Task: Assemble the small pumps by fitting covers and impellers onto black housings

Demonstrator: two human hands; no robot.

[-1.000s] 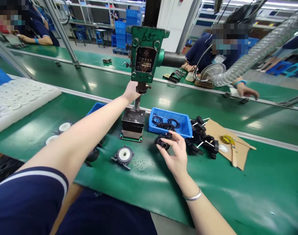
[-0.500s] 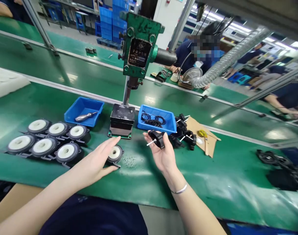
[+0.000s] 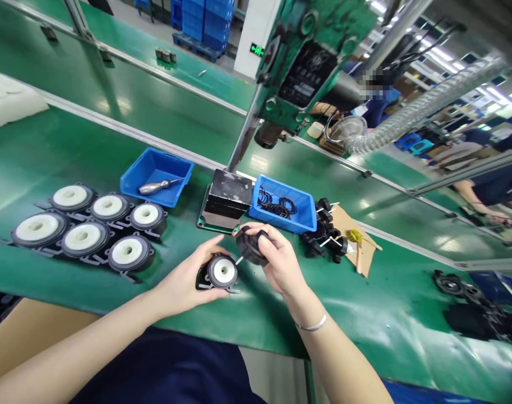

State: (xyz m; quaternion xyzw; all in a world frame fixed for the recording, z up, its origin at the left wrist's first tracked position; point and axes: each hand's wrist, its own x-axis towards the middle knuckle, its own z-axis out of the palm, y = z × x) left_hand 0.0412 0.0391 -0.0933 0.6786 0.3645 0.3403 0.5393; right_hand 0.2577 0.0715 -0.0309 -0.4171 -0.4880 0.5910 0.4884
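Bins [image 3: 281, 210] – black rings; L hand [image 3: 184, 283] grips white-faced disc [image 3: 222, 272], R hand [image 3: 276, 261] black part [image 3: 250, 247].

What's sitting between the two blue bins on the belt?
In the head view, the press's black base block on its green plate sits between the left blue bin, which holds a metal tool, and the right blue bin, which holds black rings.

Bright overhead glare, warped edges

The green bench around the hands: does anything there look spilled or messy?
Mostly tidy. Six white-centred discs sit in neat rows, but the black parts beside the blue tray of rings lie in a loose jumble, partly on a torn cardboard scrap.
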